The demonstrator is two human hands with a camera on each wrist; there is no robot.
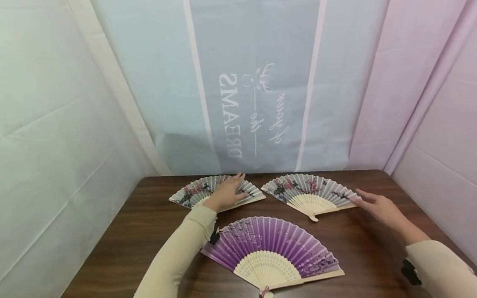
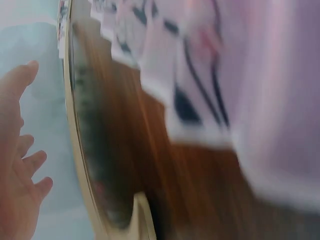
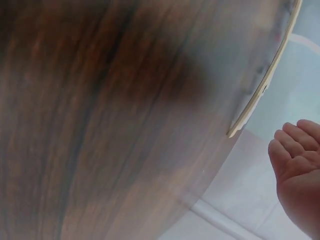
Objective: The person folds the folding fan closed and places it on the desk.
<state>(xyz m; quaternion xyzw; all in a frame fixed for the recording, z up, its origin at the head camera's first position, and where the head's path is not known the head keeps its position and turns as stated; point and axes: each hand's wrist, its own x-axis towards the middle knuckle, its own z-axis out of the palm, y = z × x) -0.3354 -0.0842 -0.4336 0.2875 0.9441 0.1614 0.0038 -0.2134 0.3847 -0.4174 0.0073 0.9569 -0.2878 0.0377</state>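
Evidently, purple fan (image 1: 275, 236): it lay spread at the front, its pivot end and cord (image 1: 265, 290) at the bottom of the head view, with neither hand on it.
Back-left fan (image 1: 197, 192): it lay spread near the far edge, partly hidden beneath a hand and forearm.
Back-right fan (image 1: 309, 190): it lay spread just beside its neighbour, its pivot end facing forward.
Left grip (image 1: 226, 193): fingers and thumb were spread over the back-left fan, pinching nothing; whether they touched it could not be told.
Right grip (image 1: 380, 209): fingers were extended, pinching nothing, at the outer end of the back-right fan; contact there was unclear.
Opening so far: all three fans stood unfolded, so the laying-out looked well advanced, by my judgement.
Arranging left: probably only small straightening of the back pair, given where the hands were; the pictures did not settle it.
Surface (image 1: 149, 231): dark brown with a wood grain and rounded far corners; the fans lay flat on it.
Room: a pale-blue cloth (image 1: 175, 91) hung behind, bearing mirrored white lettering (image 1: 231, 116); whitish cloth (image 1: 56, 103) stood at the left and pinkish cloth (image 1: 439, 157) at the right.
Sleeves (image 1: 175, 252): both were pale, with something dark at each wrist.
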